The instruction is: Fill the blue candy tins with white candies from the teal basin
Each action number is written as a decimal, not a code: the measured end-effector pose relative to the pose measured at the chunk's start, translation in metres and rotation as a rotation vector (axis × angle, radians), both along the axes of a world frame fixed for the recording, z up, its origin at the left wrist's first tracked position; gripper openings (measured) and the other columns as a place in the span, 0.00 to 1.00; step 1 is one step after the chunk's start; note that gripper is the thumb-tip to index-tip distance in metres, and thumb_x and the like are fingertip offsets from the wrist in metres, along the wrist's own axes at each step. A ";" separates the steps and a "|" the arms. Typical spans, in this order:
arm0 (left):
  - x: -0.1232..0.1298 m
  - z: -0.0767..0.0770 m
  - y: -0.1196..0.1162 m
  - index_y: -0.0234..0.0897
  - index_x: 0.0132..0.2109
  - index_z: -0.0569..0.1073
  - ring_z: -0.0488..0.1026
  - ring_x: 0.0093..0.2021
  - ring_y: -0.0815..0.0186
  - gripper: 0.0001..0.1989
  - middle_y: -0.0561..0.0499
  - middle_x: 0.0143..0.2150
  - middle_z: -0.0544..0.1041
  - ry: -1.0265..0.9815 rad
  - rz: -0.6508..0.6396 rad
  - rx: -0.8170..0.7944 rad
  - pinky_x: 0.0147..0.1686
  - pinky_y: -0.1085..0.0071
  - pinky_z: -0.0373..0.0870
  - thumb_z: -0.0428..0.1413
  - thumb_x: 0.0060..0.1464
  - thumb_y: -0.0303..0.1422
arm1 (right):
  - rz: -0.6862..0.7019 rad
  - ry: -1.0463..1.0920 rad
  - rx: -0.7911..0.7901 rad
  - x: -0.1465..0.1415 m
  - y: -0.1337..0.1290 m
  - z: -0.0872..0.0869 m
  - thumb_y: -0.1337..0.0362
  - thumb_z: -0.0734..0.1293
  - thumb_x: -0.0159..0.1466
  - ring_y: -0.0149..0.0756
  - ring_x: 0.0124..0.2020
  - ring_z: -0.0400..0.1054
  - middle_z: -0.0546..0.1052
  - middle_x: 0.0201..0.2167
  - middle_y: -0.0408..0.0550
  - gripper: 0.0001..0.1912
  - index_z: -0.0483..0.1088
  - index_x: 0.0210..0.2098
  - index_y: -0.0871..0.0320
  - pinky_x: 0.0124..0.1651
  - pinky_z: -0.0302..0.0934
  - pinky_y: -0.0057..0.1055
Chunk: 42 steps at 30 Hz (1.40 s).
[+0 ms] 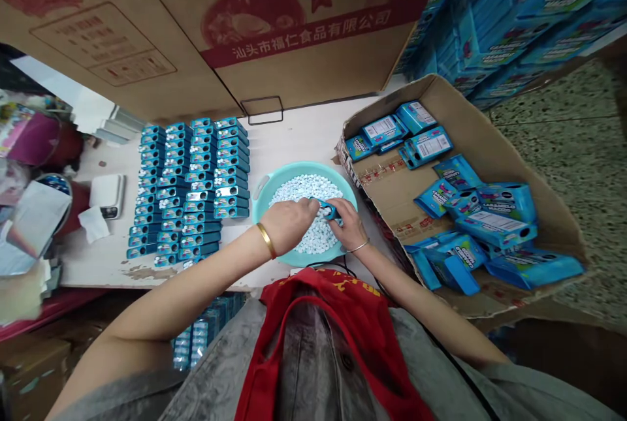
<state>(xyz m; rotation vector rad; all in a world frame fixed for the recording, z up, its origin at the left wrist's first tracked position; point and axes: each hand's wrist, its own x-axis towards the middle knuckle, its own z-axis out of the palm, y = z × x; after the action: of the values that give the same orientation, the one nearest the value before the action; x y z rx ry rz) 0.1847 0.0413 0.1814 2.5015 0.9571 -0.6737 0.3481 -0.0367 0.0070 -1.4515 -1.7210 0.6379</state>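
Over a turquoise basin (267,202) heaped with small white candies (316,238), a small blue candy box (331,211) lies between my two hands. My right hand (351,225) is wrapped round its right side. My left hand (289,224), wearing a gold bangle, is closed with fingertips pinched at the box's left end; the fingers partly hide it. White candies show at the box's opening. Left of the basin, several rows of filled blue candy boxes (198,225) stand packed side by side on the white table (289,140).
An open cardboard carton (386,179) at the right holds loose blue boxes (499,225). Large cardboard cartons (304,75) wall off the back. Blue boxes are stacked (514,16) at upper right. A white scale (106,194) and a red bucket (78,205) stand at the left.
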 end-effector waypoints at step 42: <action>-0.068 -0.079 -0.002 0.33 0.54 0.66 0.72 0.46 0.62 0.15 0.43 0.47 0.73 -0.483 0.208 -0.187 0.47 0.66 0.69 0.50 0.60 0.29 | -0.043 0.012 -0.030 0.011 0.010 -0.002 0.68 0.62 0.60 0.47 0.50 0.68 0.74 0.47 0.53 0.20 0.67 0.52 0.53 0.55 0.65 0.47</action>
<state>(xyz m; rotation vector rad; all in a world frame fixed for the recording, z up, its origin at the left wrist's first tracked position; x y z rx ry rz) 0.1165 0.0388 0.1019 2.2070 0.9023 -0.0777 0.3588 -0.0263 0.0054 -1.4981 -1.6733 0.6508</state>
